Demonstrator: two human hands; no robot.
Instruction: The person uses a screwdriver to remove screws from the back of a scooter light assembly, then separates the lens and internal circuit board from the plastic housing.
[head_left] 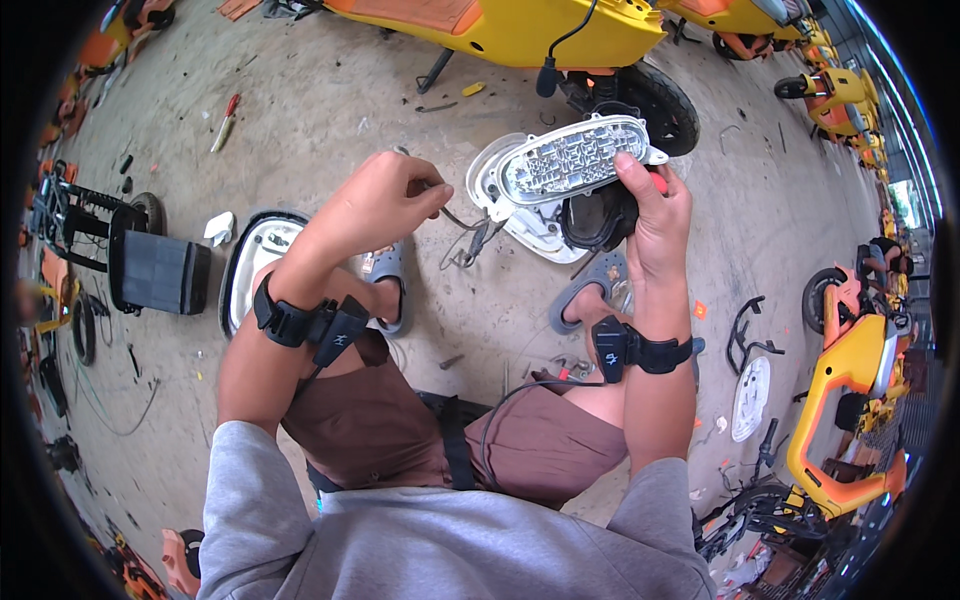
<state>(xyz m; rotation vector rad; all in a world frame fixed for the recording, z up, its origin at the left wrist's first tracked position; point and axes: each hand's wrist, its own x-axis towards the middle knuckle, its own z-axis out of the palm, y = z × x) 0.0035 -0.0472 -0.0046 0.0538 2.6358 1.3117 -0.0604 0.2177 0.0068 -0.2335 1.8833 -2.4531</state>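
Observation:
My right hand (655, 205) grips an oval scooter light unit (575, 160) by its right end, thumb on the front. The unit has a white rim and a silvery, patterned face. Behind it are a clear, pale cover (488, 160) and a dark rounded part (592, 222); how they join is hidden. To the left, my left hand (395, 200) is closed, fingertips pinched on a thin dark cable (458, 219) that runs toward the unit's lower left. A small greyish tip shows above its knuckles. Several loose wires (470, 250) hang below the unit.
A yellow scooter (500, 35) stands just ahead, its wheel (660, 105) behind the unit. On the concrete floor lie a screwdriver (226, 122), a white-lined shell (240, 270) and a pale oval panel (752, 400). A black box-like part (160, 270) stands left, an orange-yellow frame (835, 420) right.

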